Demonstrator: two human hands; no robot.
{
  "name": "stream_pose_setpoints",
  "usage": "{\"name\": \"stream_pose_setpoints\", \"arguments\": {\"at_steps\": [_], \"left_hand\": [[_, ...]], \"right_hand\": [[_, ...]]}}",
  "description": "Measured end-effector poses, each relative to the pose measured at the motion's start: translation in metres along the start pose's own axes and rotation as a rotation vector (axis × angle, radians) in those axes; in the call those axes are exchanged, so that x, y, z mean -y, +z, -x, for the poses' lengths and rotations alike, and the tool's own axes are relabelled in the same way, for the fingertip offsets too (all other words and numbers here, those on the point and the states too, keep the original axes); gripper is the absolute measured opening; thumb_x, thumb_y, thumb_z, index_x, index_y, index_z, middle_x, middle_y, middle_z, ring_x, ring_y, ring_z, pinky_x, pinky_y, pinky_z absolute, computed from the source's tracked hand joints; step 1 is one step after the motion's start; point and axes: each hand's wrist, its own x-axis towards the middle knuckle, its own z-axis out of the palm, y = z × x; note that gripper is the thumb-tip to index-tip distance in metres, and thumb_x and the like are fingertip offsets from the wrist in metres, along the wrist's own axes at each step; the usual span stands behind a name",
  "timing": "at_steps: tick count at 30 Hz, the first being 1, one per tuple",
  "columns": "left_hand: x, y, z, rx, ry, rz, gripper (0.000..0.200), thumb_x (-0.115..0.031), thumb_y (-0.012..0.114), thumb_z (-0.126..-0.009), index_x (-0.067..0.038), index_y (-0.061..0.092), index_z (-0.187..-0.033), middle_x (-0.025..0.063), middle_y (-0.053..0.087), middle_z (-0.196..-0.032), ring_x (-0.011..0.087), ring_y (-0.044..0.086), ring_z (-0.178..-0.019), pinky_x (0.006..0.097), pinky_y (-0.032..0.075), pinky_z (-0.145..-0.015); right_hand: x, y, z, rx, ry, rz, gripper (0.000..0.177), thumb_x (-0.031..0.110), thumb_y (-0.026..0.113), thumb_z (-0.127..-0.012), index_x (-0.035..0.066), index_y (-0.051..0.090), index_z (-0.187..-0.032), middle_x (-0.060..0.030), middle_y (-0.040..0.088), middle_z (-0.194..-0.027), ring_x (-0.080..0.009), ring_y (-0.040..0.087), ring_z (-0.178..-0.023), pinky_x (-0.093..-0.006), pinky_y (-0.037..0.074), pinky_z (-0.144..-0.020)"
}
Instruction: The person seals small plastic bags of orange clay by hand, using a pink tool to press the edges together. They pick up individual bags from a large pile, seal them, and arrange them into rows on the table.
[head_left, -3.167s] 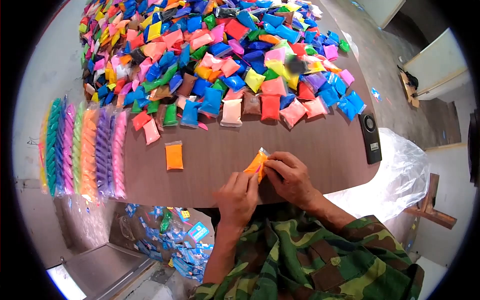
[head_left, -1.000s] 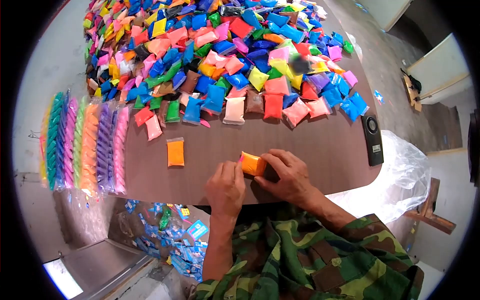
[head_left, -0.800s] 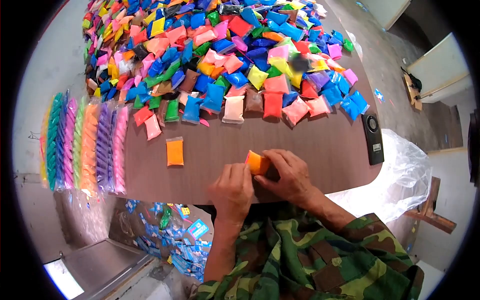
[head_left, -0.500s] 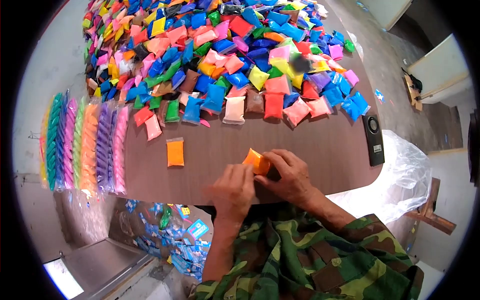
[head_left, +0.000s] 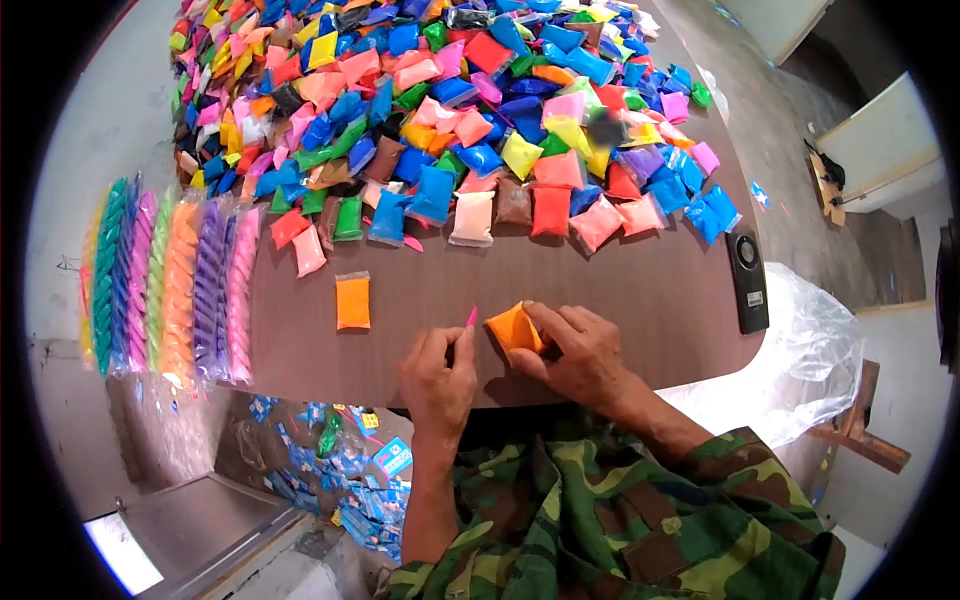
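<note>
My right hand (head_left: 575,350) grips an orange clay-like packet (head_left: 513,328) by its right side, with thumb and fingers around it, near the table's front edge. To its left, my left hand (head_left: 438,368) is closed on a small pink pointed stick (head_left: 472,316), whose tip sticks up above the fingers; the rest of it is hidden in the fist. The stick and the packet are apart. Further left, a second orange packet (head_left: 353,301) with a clear top edge lies flat on the brown table (head_left: 420,275), untouched by either hand.
A large heap of small coloured packets (head_left: 470,160) covers the table's far part. Long bags of twisted coloured material (head_left: 178,290) hang over the left edge. A black remote-like device (head_left: 746,282) lies at the right edge. Blue wrappers (head_left: 370,500) and clear plastic sheeting (head_left: 810,340) are below.
My left hand has moved left and down, away from the orange packet, and the pink stick now shows above its fingers. My right hand keeps hold of the packet, which shows more fully.
</note>
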Motion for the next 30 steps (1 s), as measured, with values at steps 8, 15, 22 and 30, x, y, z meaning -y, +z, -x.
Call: {"name": "stream_pose_setpoints", "arguments": {"at_steps": [8,15,22,30], "left_hand": [[0.001,0.005,0.036,-0.014,-0.05,0.088,0.007,-0.006,0.08,-0.096,-0.002,0.073,-0.096,0.0156,0.073,-0.088,0.0334,0.073,-0.074,0.0406,0.056,-0.065],[-0.004,0.023,0.023,-0.002,0.056,-0.075,0.011,-0.009,0.079,-0.098,-0.003,0.071,-0.095,0.0151,0.072,-0.087,0.033,0.071,-0.076,0.0419,0.054,-0.065],[-0.001,0.003,-0.003,-0.014,-0.022,-0.091,0.01,-0.008,0.077,-0.099,-0.001,0.071,-0.095,0.0155,0.072,-0.088,0.0321,0.07,-0.074,0.0404,0.054,-0.066],[-0.005,0.017,0.021,0.05,-0.084,0.002,0.011,-0.01,0.077,-0.1,-0.001,0.072,-0.096,0.0157,0.072,-0.085,0.0281,0.068,-0.073,0.0377,0.053,-0.066]], "right_hand": [[-0.013,-0.006,-0.023,-0.085,-0.244,-0.068,0.037,0.016,0.08,-0.092,0.013,0.075,-0.128,-0.0115,0.071,-0.117,-0.0309,0.072,-0.099,-0.0414,0.061,-0.078],[-0.022,0.001,-0.03,0.004,-0.255,-0.105,0.034,0.024,0.083,-0.091,0.012,0.075,-0.122,-0.0095,0.07,-0.107,-0.0304,0.071,-0.092,-0.0412,0.06,-0.075],[-0.016,0.004,-0.028,-0.002,-0.157,-0.05,0.035,0.029,0.086,-0.089,0.012,0.076,-0.119,-0.0059,0.066,-0.086,-0.0284,0.068,-0.077,-0.0386,0.056,-0.066],[-0.023,0.0,-0.031,0.056,-0.232,-0.045,0.039,0.032,0.087,-0.084,0.012,0.077,-0.116,-0.0074,0.067,-0.09,-0.029,0.07,-0.079,-0.0403,0.057,-0.067]]}}
